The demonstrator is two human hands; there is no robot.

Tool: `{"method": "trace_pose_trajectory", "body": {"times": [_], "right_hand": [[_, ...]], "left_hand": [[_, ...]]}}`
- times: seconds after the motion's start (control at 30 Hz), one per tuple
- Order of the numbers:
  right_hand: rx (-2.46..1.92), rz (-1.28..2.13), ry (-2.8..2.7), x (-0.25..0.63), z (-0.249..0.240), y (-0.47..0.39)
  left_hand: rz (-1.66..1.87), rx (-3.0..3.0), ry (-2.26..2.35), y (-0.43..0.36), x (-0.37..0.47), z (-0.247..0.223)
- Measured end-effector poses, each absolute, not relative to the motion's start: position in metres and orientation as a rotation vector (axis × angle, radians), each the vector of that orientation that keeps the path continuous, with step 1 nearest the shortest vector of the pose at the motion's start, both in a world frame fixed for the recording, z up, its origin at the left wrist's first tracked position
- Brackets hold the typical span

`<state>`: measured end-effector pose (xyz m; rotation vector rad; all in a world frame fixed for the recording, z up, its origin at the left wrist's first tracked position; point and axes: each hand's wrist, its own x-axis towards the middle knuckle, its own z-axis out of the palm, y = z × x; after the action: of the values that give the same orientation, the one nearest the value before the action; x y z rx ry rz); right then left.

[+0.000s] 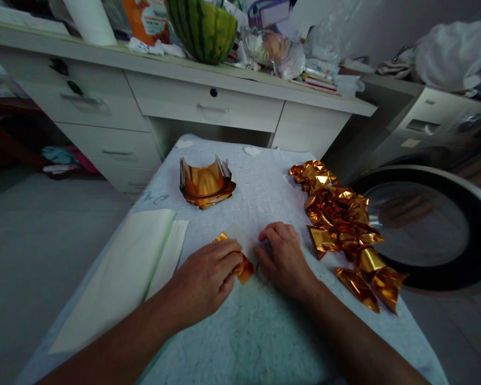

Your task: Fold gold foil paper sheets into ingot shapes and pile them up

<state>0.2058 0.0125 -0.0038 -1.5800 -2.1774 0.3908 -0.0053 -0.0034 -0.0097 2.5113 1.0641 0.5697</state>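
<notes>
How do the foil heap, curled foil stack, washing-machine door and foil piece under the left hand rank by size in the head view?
Largest to smallest:
1. washing-machine door
2. foil heap
3. curled foil stack
4. foil piece under the left hand, partly hidden

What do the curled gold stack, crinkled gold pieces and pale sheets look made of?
Curled gold stack: thin foil or metallized film, shiny; smooth reflections.
Crinkled gold pieces: likely the same, glossy; sharp creases, bright glints.
Pale sheets: probably paper, matte; no glints, though thin plastic isn't ruled out.
</notes>
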Motion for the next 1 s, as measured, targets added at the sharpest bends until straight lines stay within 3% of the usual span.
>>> {"method": "trace_pose_trajectory", "body": {"times": [0.37, 1.0], "right_hand": [[-1.148, 0.599, -2.396, 0.204, 0.008, 0.001], [-0.96, 0.548, -2.305, 0.206, 0.003, 0.006]], "left_hand": [[0.582, 2.423, 1.032, 0.003, -0.007, -0.008], [0.567, 2.252, 1.024, 0.008, -0.008, -0.003]]}}
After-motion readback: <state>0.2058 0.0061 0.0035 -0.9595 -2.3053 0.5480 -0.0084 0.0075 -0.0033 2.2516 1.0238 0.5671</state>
